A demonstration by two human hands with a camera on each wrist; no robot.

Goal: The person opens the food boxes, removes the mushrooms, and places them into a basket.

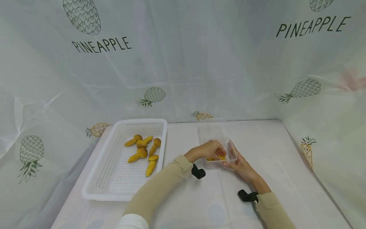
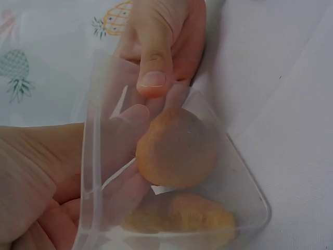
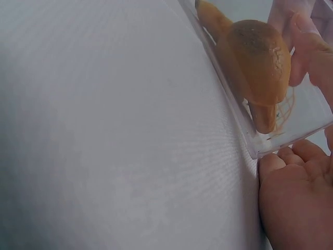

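Observation:
A clear plastic box [image 1: 212, 165] stands in front of me with a few yellow mushrooms in it. My left hand [image 1: 211, 149] reaches down inside, fingers bent around a mushroom [image 2: 177, 148] whose brown cap faces the wall in the left wrist view. Beside that cap lies another mushroom [image 2: 197, 219], seen through the plastic. My right hand [image 1: 242, 167] holds the box at its right side, thumb near the front edge and fingers along the side wall. Through the clear wall in the right wrist view, a mushroom cap [image 3: 255, 62] shows close to the left fingertips.
To the left is a white perforated basket [image 1: 97, 181] with several yellow mushrooms [image 1: 138, 155] gathered toward its right side. The box's clear lid [image 1: 211, 128] lies folded back behind it. A white cloth [image 1: 286, 165] covers the table, and a pineapple-print curtain [image 1: 183, 63] hangs behind.

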